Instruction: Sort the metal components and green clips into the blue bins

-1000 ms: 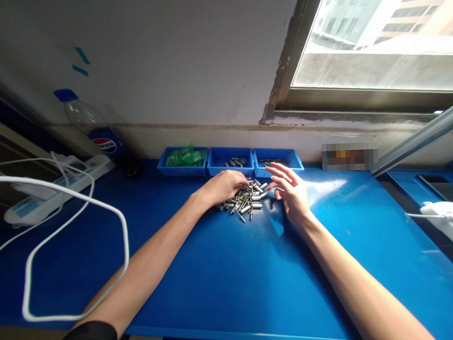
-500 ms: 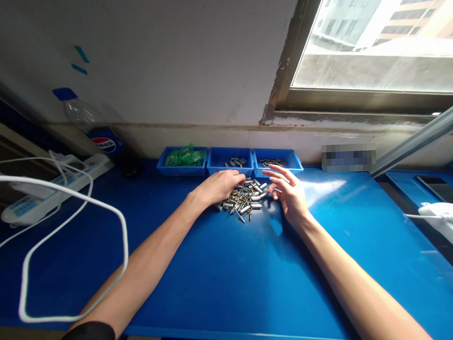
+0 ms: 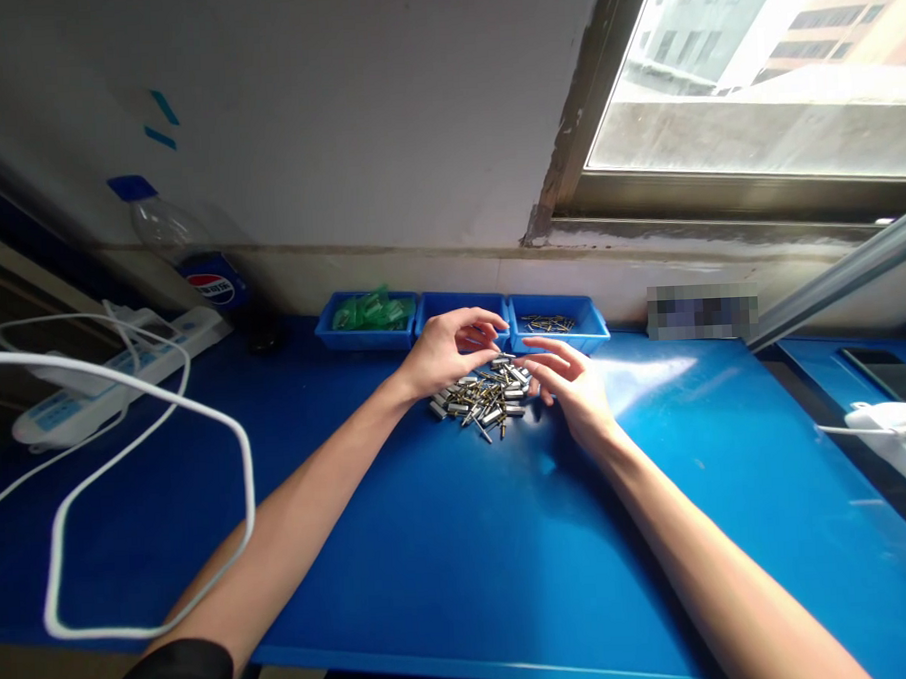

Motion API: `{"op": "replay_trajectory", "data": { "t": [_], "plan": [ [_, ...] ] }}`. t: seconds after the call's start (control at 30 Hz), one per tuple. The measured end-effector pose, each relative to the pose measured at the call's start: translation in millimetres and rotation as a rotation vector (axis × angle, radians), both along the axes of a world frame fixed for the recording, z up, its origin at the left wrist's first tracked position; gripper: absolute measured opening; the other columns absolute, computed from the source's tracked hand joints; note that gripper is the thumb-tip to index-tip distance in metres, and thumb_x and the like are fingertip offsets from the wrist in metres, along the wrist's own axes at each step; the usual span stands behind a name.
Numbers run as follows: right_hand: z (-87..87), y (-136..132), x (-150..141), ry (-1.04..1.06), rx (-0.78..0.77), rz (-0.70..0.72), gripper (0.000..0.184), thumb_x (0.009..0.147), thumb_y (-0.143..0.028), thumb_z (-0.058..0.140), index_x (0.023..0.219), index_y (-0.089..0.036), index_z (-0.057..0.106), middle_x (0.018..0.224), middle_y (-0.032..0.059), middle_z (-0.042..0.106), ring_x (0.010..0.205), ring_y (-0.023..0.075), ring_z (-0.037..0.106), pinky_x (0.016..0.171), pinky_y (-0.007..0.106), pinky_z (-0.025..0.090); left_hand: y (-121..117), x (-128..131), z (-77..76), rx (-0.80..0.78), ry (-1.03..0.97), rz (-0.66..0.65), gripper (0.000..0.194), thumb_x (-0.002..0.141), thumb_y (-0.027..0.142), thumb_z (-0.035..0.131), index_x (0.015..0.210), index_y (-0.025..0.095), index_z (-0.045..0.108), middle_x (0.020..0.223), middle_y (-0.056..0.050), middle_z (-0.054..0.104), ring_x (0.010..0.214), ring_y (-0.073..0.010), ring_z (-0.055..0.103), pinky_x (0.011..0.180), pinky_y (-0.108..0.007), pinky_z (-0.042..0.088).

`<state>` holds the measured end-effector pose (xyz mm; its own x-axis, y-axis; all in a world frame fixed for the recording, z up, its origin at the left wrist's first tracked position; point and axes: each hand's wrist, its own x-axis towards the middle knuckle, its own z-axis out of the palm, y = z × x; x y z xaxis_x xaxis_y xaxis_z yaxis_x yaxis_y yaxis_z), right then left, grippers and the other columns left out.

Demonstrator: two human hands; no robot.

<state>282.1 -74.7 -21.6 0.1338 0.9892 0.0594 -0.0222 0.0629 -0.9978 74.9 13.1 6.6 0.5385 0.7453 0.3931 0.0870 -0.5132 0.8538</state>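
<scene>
The pile of metal pins and sleeves (image 3: 480, 403) lies on the blue surface (image 3: 402, 552) at the middle of the frame, between my two hands. My left hand (image 3: 452, 352) hangs over its upper left side, thumb and fingers spread with a gap between them; a small metal bit shows by the thumb tip, but I can't tell whether I'm touching it. My right hand (image 3: 576, 389) is at the pile's right edge, thumb and forefinger narrowly apart; whether they pinch a part, I can't tell.

Between my forearms the surface runs from the pile down to its front edge at the bottom of the frame. A white cable (image 3: 249, 468) loops across my left forearm at lower left.

Just behind the pile, three blue trays stand side by side: the left tray (image 3: 367, 340) holds green packets (image 3: 373, 309), my hand hides most of the middle tray (image 3: 451, 300), and the right tray (image 3: 577, 341) holds thin pins (image 3: 549, 324).

At upper left, the blue-capped bottle (image 3: 214, 287) wears a red, white and blue Pepsi label; its characters are too small to read.
</scene>
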Motion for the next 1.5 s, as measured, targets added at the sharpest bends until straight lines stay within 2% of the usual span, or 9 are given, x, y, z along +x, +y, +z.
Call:
{"op": "replay_trajectory", "data": {
  "t": [0.2,0.4,0.53,0.63,0.77,0.87,1.07,1.33,1.5],
  "plan": [
    [0.8,-1.1,-3.6,-0.005,-0.04,0.055,0.04,0.078,-0.05,0.087,0.106,-0.022,0.082,0.084,0.0052,0.078,0.063,0.0175,0.062,0.05,0.03,0.037,-3.7,2.1,-0.4,-0.068,-0.027,-0.046,0.032,0.078,0.022,0.085,0.106,0.012,0.074,0.104,-0.01,0.078,0.089,-0.0193,0.078,0.088,-0.033,0.066],
    [0.1,0.6,-0.3,0.006,-0.039,0.041,0.035,0.076,-0.049,0.088,0.099,-0.022,0.083,0.08,0.0046,0.078,0.06,0.0164,0.06,0.05,0.03,0.038,-8.0,7.3,-5.7,0.054,0.062,-0.019,0.021,0.084,0.021,0.079,0.103,0.013,0.075,0.103,-0.01,0.077,0.09,-0.0192,0.077,0.085,-0.032,0.065],
    [-0.1,2.4,2.8,-0.022,0.01,-0.092,0.035,0.077,-0.049,0.086,0.1,-0.023,0.082,0.091,0.0065,0.08,0.062,0.0173,0.062,0.05,0.031,0.04,-5.3,5.2,-7.7,0.241,0.315,0.073,0.011,0.092,0.02,0.071,0.1,0.015,0.076,0.098,-0.008,0.077,0.086,-0.0198,0.073,0.085,-0.034,0.062],
    [-0.2,4.1,7.1,-0.014,0.092,-0.189,0.046,0.079,-0.05,0.083,0.117,-0.025,0.077,0.116,0.0105,0.079,0.071,0.0195,0.068,0.052,0.032,0.046,-3.6,1.9,-10.2,0.318,0.508,-0.017,0.024,0.097,0.013,0.059,0.112,0.017,0.078,0.108,-0.01,0.076,0.097,-0.021,0.072,0.093,-0.034,0.058],
    [0.0,4.0,10.6,0.009,0.109,-0.177,0.058,0.079,-0.048,0.081,0.132,-0.028,0.069,0.135,0.0123,0.073,0.079,0.0218,0.073,0.056,0.034,0.051,-5.7,2.8,-14.7,0.381,0.673,-0.086,0.045,0.1,0.009,0.051,0.136,0.026,0.071,0.122,-0.01,0.069,0.107,-0.021,0.068,0.091,-0.031,0.056],
    [0.3,2.9,8.8,0.037,0.085,-0.151,0.051,0.079,-0.045,0.081,0.126,-0.026,0.072,0.131,0.0118,0.075,0.075,0.0195,0.072,0.055,0.033,0.052,-8.0,5.0,-14.7,0.429,0.72,-0.062,0.035,0.102,0.015,0.052,0.127,0.023,0.074,0.118,-0.01,0.069,0.109,-0.0223,0.066,0.088,-0.03,0.055],
    [0.6,2.9,6.3,0.044,0.043,-0.129,0.043,0.078,-0.043,0.08,0.118,-0.026,0.074,0.129,0.0102,0.076,0.072,0.0192,0.07,0.057,0.034,0.052,-4.6,-0.1,-12.2,0.382,0.745,-0.008,0.014,0.098,0.021,0.063,0.098,0.018,0.077,0.104,-0.008,0.069,0.089,-0.0198,0.069,0.076,-0.027,0.053],
    [-0.9,3.6,6.8,0.077,0.03,-0.113,0.037,0.079,-0.038,0.079,0.113,-0.025,0.075,0.125,0.0096,0.076,0.069,0.0178,0.067,0.06,0.034,0.049,-3.5,0.0,-12.9,0.347,0.784,0.007,0.011,0.096,0.022,0.067,0.101,0.02,0.077,0.102,-0.007,0.071,0.087,-0.0202,0.069,0.07,-0.026,0.05],
    [-0.3,3.1,5.9,0.063,0.018,-0.109,0.036,0.08,-0.041,0.078,0.112,-0.025,0.075,0.122,0.0092,0.078,0.069,0.0178,0.067,0.062,0.034,0.051,-6.0,1.5,-12.6,0.365,0.842,0.019,0.017,0.103,0.025,0.057,0.105,0.019,0.072,0.105,-0.007,0.068,0.089,-0.0205,0.067,0.065,-0.027,0.046]
  ]
}}
